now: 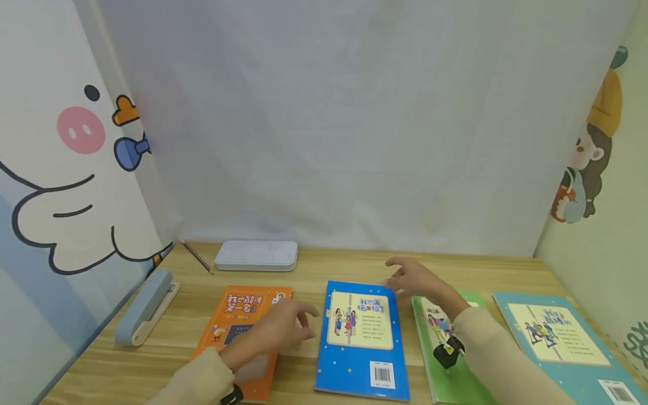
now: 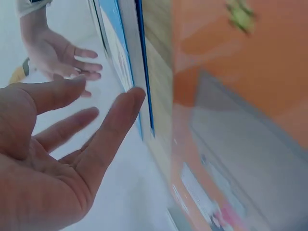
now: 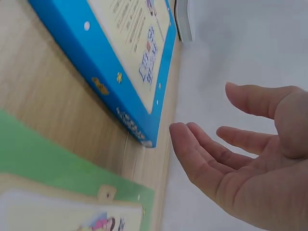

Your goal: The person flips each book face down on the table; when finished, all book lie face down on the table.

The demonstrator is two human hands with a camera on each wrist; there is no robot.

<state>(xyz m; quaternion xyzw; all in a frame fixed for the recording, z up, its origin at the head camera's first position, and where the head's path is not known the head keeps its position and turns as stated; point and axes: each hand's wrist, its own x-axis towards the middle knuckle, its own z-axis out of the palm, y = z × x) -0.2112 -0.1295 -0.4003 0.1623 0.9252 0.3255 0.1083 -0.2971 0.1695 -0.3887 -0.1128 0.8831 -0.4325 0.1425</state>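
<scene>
A blue book [image 1: 354,360] lies flat on the table with its barcode side up, between my two hands. My left hand [image 1: 284,327] hovers over the right part of an orange book [image 1: 243,298], fingers loosely bent toward the blue book's left edge and holding nothing. Beyond the blue book's upper right corner is my right hand [image 1: 417,279], its fingers relaxed and apart from the cover in the right wrist view. Under the right forearm lies a green book [image 1: 425,349], partly hidden. A teal book [image 1: 557,332] rests farther right.
A pale pencil case [image 1: 256,255] stands at the back of the wooden table [image 1: 344,264], with a pencil [image 1: 197,257] to its left. Near the left edge sits a blue-grey stapler [image 1: 147,307]. A white curtain [image 1: 354,124] hangs behind the table.
</scene>
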